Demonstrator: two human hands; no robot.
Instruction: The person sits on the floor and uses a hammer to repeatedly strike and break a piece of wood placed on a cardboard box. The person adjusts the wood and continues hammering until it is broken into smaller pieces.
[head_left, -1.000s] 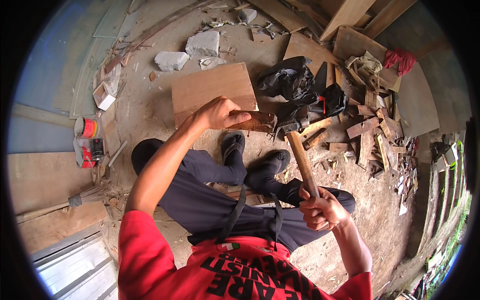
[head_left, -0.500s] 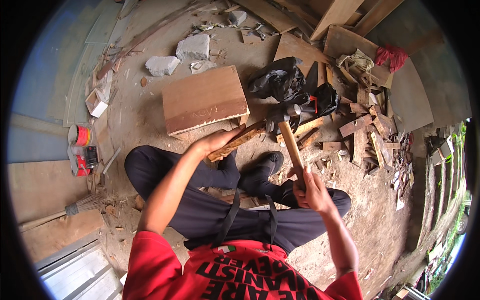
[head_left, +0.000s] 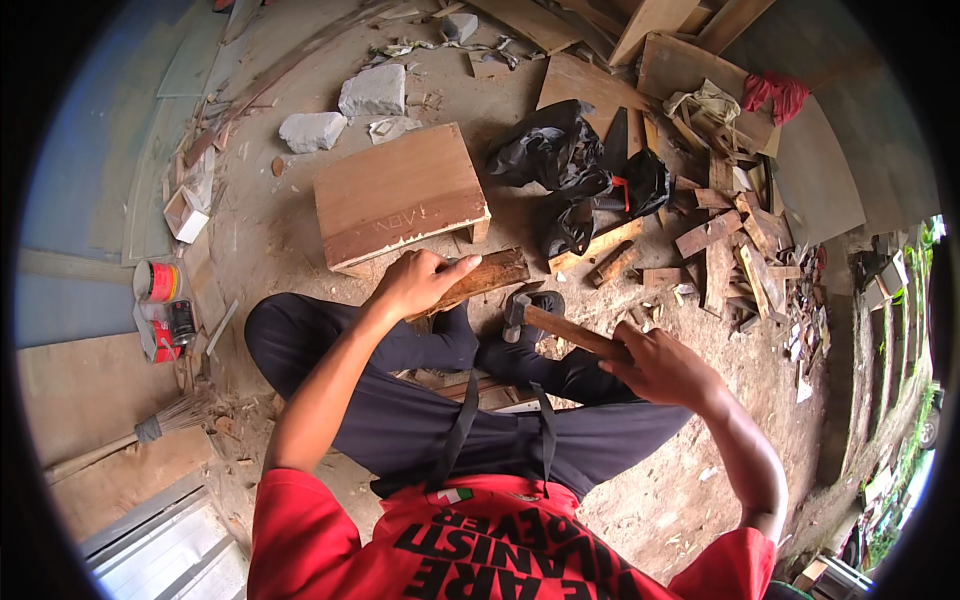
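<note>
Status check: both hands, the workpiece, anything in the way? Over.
Left hand gripping wood piece. Right hand on hammer handle. Hammer head near wood, apart in this view. Wooden box close beyond left hand.

A hammer point(head_left: 562, 327) is right of a plank point(head_left: 490, 274). Beyond them, a box point(head_left: 392, 190) stands on the floor point(head_left: 660, 500), blocks point(head_left: 373, 92) behind it, bags point(head_left: 546, 150) to its right.

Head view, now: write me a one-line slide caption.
Left hand gripping a short piece of wood, right hand holding a hammer, a box-like wooden stand just beyond.
</note>
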